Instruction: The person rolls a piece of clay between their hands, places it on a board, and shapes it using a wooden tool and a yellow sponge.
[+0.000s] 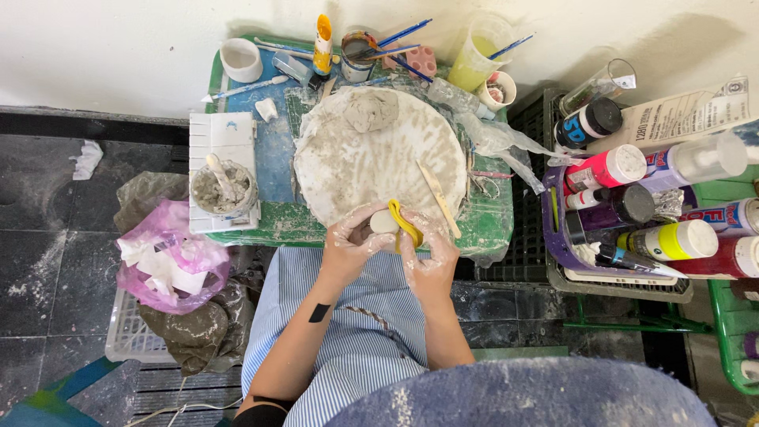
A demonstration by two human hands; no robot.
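The left hand (353, 243) cups a small pale clay piece (384, 222), fingers curled closed around it, at the near edge of the round work board (356, 170). The right hand (431, 255) grips a yellow loop tool (405, 224) and presses it against the piece.

Progress, as a judgement: the piece appears smooth and rounded, so shaping seems under way. A grey clay lump (370, 111) lies unused at the far side of the board. A wooden modelling stick (439, 198) rests on the board's right part, untouched. A tub of grey slurry (223, 190) with a stick in it stands left of the board.

Packages:
- A purple basket (563, 245) to the right holds paint bottles lying on their sides: pink cap (607, 168), yellow cap (669, 240), black cap (621, 207).
- A dark jar (588, 122) with a black lid stands behind the basket.
- A white printed carton (684, 115) lies at the far right.
- A pink plastic bag (170, 257) sits on the floor to the left.
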